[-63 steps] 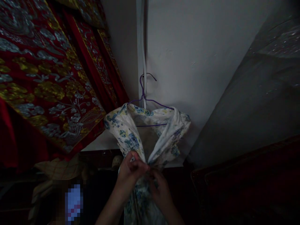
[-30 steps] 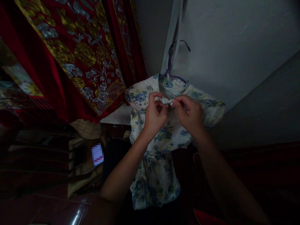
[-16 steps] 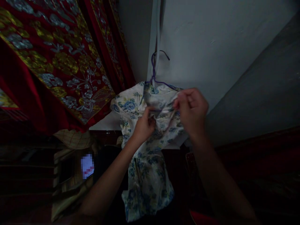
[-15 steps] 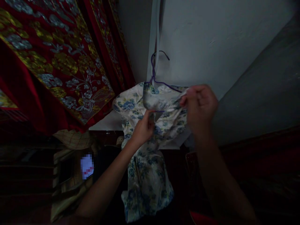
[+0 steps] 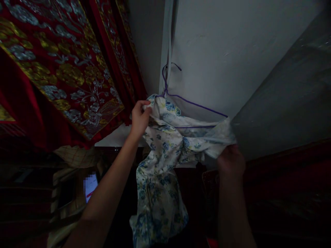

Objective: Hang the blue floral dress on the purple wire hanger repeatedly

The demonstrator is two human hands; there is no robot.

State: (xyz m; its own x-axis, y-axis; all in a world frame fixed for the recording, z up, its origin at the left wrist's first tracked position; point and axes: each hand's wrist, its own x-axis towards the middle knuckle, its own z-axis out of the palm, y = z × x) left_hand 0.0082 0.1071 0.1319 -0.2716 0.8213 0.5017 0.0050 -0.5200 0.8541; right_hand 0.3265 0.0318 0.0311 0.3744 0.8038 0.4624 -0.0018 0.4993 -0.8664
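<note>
A white dress with blue flowers (image 5: 165, 144) hangs partly on a purple wire hanger (image 5: 199, 104), its long lower part falling straight down. My left hand (image 5: 141, 117) pinches the cloth near the shoulder on the left side of the hanger. Over on the right, my right hand (image 5: 231, 160) is closed on the other shoulder of the dress, below the hanger's right end; its fingers are partly behind the cloth and blurred. The hanger's right arm and part of its lower bar show bare above the dress.
Red cloth with gold and silver embroidery (image 5: 85, 79) hangs at the left. The hanger's hook rests at a pale strip (image 5: 167, 38) on the white wall (image 5: 207, 51). A lit screen (image 5: 90, 186) lies low on the left, near a wooden chair-like frame (image 5: 53, 206).
My left hand has moved up and left to the shoulder cloth. My right hand has gone down and slightly right, drawing the dress off the hanger's right arm, which now shows bare.
</note>
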